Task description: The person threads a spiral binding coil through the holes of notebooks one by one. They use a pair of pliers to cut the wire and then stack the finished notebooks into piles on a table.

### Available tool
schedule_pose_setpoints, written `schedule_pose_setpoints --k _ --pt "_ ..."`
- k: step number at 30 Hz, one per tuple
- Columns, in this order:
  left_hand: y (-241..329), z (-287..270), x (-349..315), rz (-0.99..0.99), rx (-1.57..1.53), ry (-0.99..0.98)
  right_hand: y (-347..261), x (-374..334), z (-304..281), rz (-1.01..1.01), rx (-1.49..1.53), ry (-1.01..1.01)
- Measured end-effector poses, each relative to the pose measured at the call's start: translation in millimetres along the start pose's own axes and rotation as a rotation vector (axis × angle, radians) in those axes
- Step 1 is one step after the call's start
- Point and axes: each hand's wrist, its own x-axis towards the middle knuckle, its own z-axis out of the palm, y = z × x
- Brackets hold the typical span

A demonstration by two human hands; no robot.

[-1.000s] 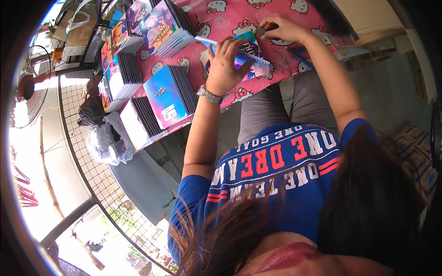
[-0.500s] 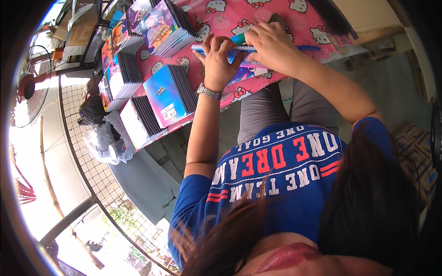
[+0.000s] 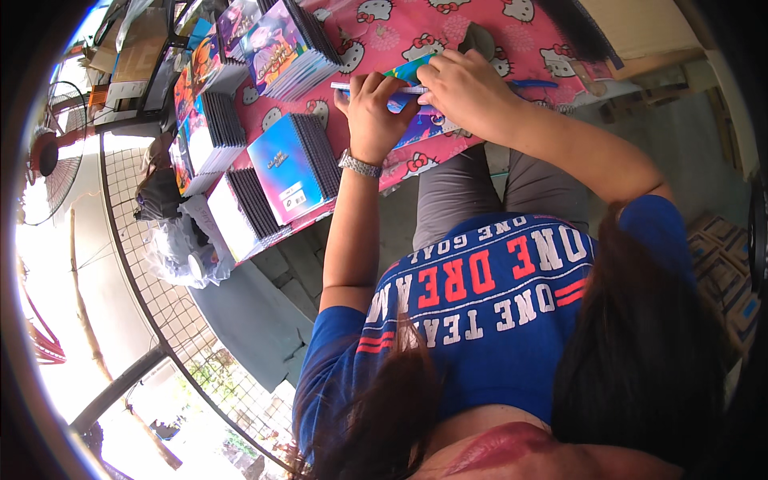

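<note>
My left hand [image 3: 374, 116], with a metal watch at its wrist, is closed around a thin notebook [image 3: 341, 86] tipped up on its edge. The white page edge points toward me. Beside it my right hand [image 3: 466, 92] has curled fingers pressed on the notebook's right part; whether they pinch anything smaller is hidden. Beneath both hands a colourful notebook [image 3: 436, 126] lies on the pink patterned tablecloth [image 3: 384, 36]. Just right of my right hand rests a slim blue tool [image 3: 534, 83]. A dark grey object [image 3: 478, 40] sits behind that hand.
Stacks of spiral notebooks stand at the left: a blue-pink stack [image 3: 288, 164], a white-edged one [image 3: 240, 208] and a colourful one [image 3: 280, 48]. Black spiral bindings [image 3: 580, 32] lie at the far right, by a cardboard box [image 3: 644, 28]. A clear plastic bag [image 3: 180, 252] hangs near the table's left end.
Both hands have shifted slightly toward me. The right fingers have slid a little left and lower along the notebook, and its page edge shows less between the hands.
</note>
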Motion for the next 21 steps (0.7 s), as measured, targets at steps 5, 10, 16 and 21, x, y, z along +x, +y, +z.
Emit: schedule_pose_setpoints --k 5,10,16,21 --pt "0.2 1.5 1.2 0.001 -0.051 0.007 2.1 -0.2 4.1 -0.089 -0.028 0.010" --pt "-18.0 7.4 -6.6 0.001 -0.115 0.083 98.5 23.7 50.2 0.172 0.521 -0.470" --pt "-23.1 3.8 -6.6 0.034 -0.115 0.067 136.3 -14.4 68.0 0.168 0.330 -0.375" --pt "-21.2 4.8 -0.9 0.066 -0.197 -0.023 88.0 -1.4 15.6 0.119 1.701 -0.555"
